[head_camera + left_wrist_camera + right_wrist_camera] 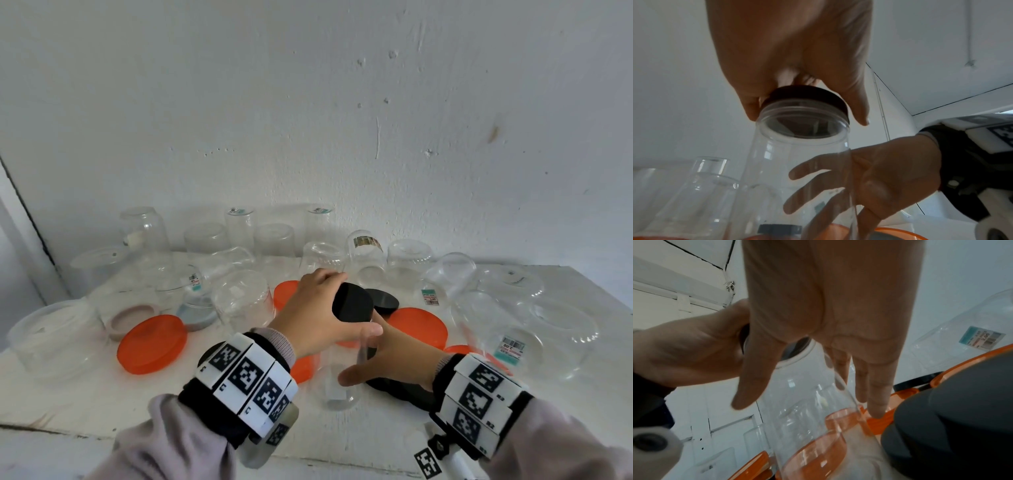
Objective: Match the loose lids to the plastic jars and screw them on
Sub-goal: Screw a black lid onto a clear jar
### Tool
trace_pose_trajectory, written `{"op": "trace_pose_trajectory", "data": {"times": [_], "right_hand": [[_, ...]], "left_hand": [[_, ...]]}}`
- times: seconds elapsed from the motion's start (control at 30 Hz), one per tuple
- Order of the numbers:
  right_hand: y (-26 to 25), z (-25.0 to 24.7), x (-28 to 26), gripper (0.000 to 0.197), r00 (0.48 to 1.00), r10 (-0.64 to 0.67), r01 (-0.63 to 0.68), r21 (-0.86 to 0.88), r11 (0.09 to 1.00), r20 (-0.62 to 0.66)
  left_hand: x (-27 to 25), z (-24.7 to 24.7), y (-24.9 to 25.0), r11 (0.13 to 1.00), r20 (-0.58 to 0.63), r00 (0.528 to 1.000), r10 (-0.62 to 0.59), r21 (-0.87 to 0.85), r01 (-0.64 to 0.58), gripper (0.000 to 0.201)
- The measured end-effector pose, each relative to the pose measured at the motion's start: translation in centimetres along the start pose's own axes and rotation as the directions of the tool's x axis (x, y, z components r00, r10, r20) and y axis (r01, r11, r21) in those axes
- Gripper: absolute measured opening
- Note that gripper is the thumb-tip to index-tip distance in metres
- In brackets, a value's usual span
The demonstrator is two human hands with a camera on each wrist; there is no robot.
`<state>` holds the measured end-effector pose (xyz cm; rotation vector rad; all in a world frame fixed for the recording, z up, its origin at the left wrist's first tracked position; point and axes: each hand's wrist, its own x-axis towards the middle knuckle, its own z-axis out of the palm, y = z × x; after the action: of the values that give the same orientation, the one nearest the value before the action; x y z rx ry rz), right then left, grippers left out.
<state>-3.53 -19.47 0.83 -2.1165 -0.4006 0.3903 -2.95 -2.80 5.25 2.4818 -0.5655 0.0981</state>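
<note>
Head view: the left hand (318, 308) curls over a black lid (352, 303) on top of a clear jar (339, 373), which stands upright near the counter's (85, 394) front edge. The right hand (394, 359) wraps the jar's body from the right. Other jars stand upturned and empty behind; orange lids (152, 344) lie loose.

Left wrist view: the lid (803, 95) sits square on the jar (797, 162) mouth, fingers round its rim; the jar is empty.

Right wrist view: the right hand's fingers (875, 386) lie fairly straight along the jar (818, 418) wall, thumb opposite.
</note>
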Motion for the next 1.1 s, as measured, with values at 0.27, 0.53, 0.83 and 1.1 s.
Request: {"op": "trace_pose_trajectory", "data": {"times": [0.27,0.53,0.83,1.1], "right_hand": [[-4.0,-4.7,-2.2,0.100,0.999,-0.004,0.004,-0.012,1.000,-0.053],[-9.2,-3.2,-0.1,0.084,0.994,-0.078,0.105,-0.636,0.765,0.070],[-12.1,-3.2,1.2,0.082,0.979,0.132,0.052,-0.818,0.573,0.155],[-13.4,-3.5,2.1,0.083,0.962,0.210,0.054,-0.875,0.481,0.175]], "left_hand": [[-2.2,0.4,-3.6,0.888,0.061,0.994,-0.089,-0.447,0.107,0.119],[-2.5,3.8,-4.0,0.769,-0.002,0.994,-0.105,-0.635,0.080,0.079],[-2.8,4.1,-4.0,0.733,-0.018,0.995,-0.095,-0.678,0.058,0.068],[-2.7,4.1,-4.2,0.730,0.001,0.995,-0.100,-0.680,0.074,0.073]]}}
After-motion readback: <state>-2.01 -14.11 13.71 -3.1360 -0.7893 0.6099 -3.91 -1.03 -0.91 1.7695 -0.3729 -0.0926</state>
